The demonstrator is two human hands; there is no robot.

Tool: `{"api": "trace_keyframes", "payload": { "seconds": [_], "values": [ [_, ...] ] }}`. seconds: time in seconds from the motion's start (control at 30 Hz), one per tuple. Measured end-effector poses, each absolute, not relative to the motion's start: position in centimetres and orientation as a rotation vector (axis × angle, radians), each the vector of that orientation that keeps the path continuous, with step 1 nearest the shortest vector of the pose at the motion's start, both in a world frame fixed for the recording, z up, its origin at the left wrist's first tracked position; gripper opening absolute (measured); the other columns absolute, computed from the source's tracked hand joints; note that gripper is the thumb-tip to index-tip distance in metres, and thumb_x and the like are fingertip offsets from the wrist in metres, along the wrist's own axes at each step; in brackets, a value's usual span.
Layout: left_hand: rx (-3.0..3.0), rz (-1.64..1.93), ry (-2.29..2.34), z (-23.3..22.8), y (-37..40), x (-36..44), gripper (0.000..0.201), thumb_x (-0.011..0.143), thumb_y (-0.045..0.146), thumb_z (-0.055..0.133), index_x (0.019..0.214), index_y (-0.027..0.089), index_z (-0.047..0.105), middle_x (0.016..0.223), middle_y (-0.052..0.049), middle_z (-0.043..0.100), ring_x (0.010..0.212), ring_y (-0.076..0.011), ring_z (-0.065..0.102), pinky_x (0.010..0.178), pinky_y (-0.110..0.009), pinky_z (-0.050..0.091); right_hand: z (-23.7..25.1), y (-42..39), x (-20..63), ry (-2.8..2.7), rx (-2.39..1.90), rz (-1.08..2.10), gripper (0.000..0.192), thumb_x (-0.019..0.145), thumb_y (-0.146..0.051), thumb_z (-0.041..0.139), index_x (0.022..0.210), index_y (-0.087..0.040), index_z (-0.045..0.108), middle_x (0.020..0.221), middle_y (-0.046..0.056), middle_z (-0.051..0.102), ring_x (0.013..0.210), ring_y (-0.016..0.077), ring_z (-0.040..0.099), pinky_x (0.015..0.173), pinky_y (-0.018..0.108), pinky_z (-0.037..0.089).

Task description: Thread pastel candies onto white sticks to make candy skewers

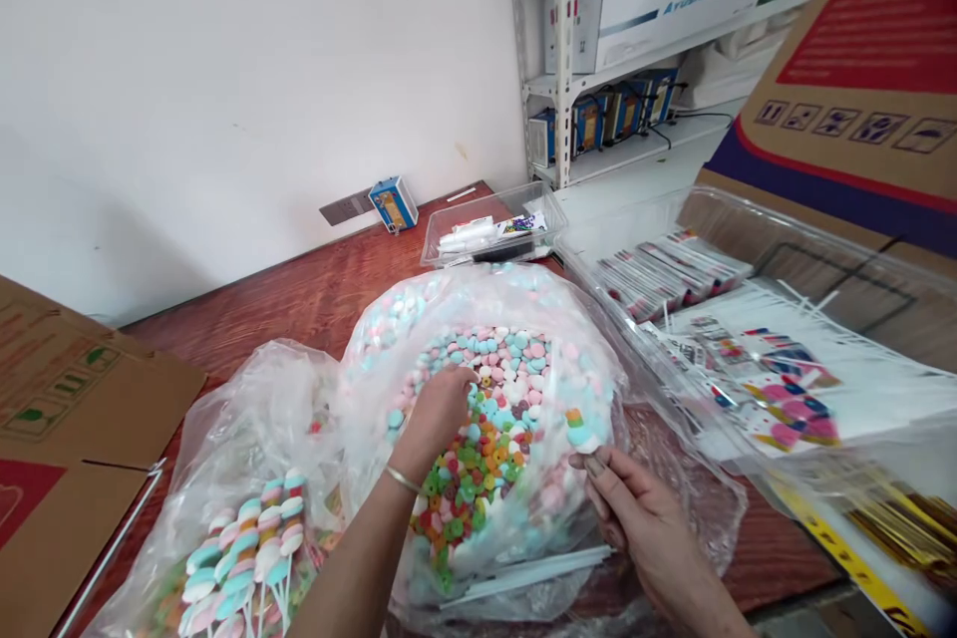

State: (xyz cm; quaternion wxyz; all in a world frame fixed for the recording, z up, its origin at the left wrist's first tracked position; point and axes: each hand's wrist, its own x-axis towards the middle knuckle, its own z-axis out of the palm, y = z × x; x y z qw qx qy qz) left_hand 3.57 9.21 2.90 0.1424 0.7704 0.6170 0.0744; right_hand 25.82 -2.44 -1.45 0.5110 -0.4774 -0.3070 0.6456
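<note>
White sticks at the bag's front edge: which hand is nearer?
Right. The right hand sits just above the white sticks, at the bag's rim; the left hand is farther up, inside the candy bag.

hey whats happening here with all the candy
A person is working over a big clear plastic bag of small pastel and bright candies on a wooden table. The left hand reaches down into the candy, while the right hand pinches the bag's edge, white sticks lying beside it. A second bag of finished candy skewers sits to the left, and a clear tray of printed wrappers to the right.
</note>
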Motion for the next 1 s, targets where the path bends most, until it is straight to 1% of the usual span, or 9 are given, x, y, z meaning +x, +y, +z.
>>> {"api": "trace_keyframes", "payload": {
  "seconds": [0.17,0.33,0.4,0.5,0.57,0.63,0.73,0.9,1.0],
  "values": [
    [2.257,0.119,1.700,-0.7,13.3,3.1,0.019,0.082,0.005,0.050,0.082,0.016,0.066,0.098,-0.010,0.064,0.098,-0.0206,0.060,0.084,-0.029,0.044,-3.2,-2.3,25.3,-0.617,-1.220,1.596,0.044,0.068,-0.063,0.075,0.077,-0.020,0.067,0.054,-0.006,0.039,0.047,0.0078,0.031,0.040,0.019,0.025],
    [2.249,0.144,1.697,-1.4,13.6,2.7,0.014,0.086,0.013,0.051,0.081,0.017,0.063,0.101,-0.009,0.063,0.101,-0.0226,0.057,0.085,-0.031,0.043,-3.8,-1.6,24.9,-0.587,-1.254,1.625,0.049,0.064,-0.066,0.076,0.077,-0.020,0.066,0.060,-0.005,0.044,0.051,0.0085,0.034,0.045,0.019,0.031],
    [2.229,0.160,1.697,-1.2,13.4,2.7,0.016,0.088,0.015,0.050,0.079,0.018,0.063,0.097,-0.009,0.063,0.098,-0.0228,0.058,0.084,-0.032,0.042,-3.6,-1.3,24.9,-0.623,-1.263,1.629,0.048,0.065,-0.066,0.075,0.077,-0.020,0.065,0.061,-0.005,0.044,0.051,0.0084,0.034,0.045,0.019,0.031],
    [2.183,0.171,1.673,-0.6,13.1,2.8,0.019,0.090,0.019,0.048,0.078,0.019,0.062,0.089,-0.007,0.064,0.087,-0.0213,0.059,0.075,-0.030,0.042,-3.2,-1.0,24.9,-0.715,-1.260,1.625,0.049,0.070,-0.068,0.069,0.073,-0.020,0.061,0.056,-0.006,0.039,0.048,0.0080,0.030,0.042,0.019,0.027],
    [2.140,0.191,1.667,-0.3,13.3,2.8,0.019,0.091,0.023,0.047,0.079,0.020,0.062,0.085,-0.005,0.065,0.080,-0.0202,0.060,0.069,-0.029,0.041,-3.1,-0.9,24.9,-0.755,-1.269,1.628,0.049,0.073,-0.069,0.066,0.076,-0.020,0.061,0.054,-0.007,0.036,0.047,0.0080,0.027,0.040,0.019,0.023],
    [2.082,0.229,1.692,-0.4,13.7,3.0,0.021,0.091,0.027,0.046,0.081,0.020,0.062,0.085,-0.005,0.065,0.078,-0.0201,0.060,0.066,-0.029,0.041,-3.2,-1.0,24.9,-0.774,-1.276,1.635,0.048,0.074,-0.068,0.064,0.078,-0.021,0.061,0.054,-0.008,0.034,0.047,0.0084,0.026,0.040,0.020,0.020],
    [1.998,0.279,1.743,-1.0,14.5,3.6,0.022,0.090,0.030,0.047,0.079,0.019,0.063,0.086,-0.006,0.066,0.079,-0.0211,0.060,0.065,-0.029,0.039,-3.8,-1.1,24.8,-0.789,-1.258,1.657,0.049,0.074,-0.069,0.064,0.079,-0.021,0.058,0.057,-0.008,0.032,0.049,0.0086,0.024,0.042,0.020,0.019],
    [1.933,0.350,1.734,-1.5,14.6,4.7,0.021,0.085,0.028,0.052,0.067,0.019,0.058,0.073,-0.005,0.061,0.076,-0.0215,0.055,0.067,-0.030,0.036,-4.2,-1.0,24.9,-0.831,-1.228,1.669,0.049,0.076,-0.070,0.061,0.075,-0.021,0.054,0.058,-0.008,0.032,0.050,0.0089,0.024,0.044,0.020,0.018],
    [1.878,0.404,1.670,-1.0,13.7,4.5,0.020,0.085,0.029,0.051,0.069,0.019,0.057,0.074,-0.003,0.058,0.073,-0.0191,0.053,0.066,-0.029,0.036,-4.2,-1.0,25.0,-0.846,-1.234,1.666,0.047,0.077,-0.067,0.061,0.073,-0.021,0.053,0.057,-0.008,0.032,0.050,0.0091,0.024,0.043,0.021,0.017]
  ]
}}
